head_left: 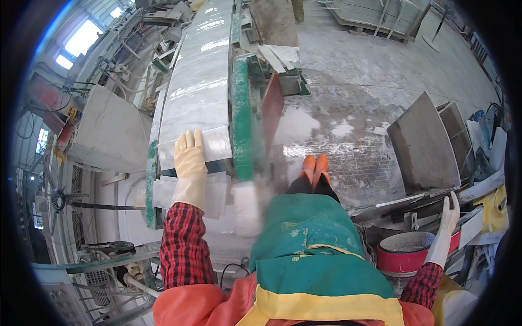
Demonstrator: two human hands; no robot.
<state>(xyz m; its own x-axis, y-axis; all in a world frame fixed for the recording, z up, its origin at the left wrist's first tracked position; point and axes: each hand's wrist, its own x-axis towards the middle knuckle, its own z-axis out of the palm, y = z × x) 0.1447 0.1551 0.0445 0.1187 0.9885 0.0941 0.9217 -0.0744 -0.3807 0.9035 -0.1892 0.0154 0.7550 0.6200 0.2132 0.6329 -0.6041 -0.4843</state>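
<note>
My left hand (190, 157), in a cream rubber glove, lies with its fingers stretched over the near end of a pale, glossy stone strip (215, 144). That strip is the nearest in a row of wet, marbled slabs (198, 81) on a long machine bed with a green side rail (242, 119). Far off to the right, my right hand (449, 214) wears the same kind of glove. Its fingers are extended and apart beside dark slab edges and rails; whether it touches them I cannot tell. Nothing shows in its grasp.
A red bucket (405, 250) stands below my right forearm. Large stone slabs (427, 144) lean at the right, and a reddish board (272, 103) leans by the green rail. A handwheel (57, 200) and a pale machine housing (109, 127) are at left. The floor (348, 125) is wet.
</note>
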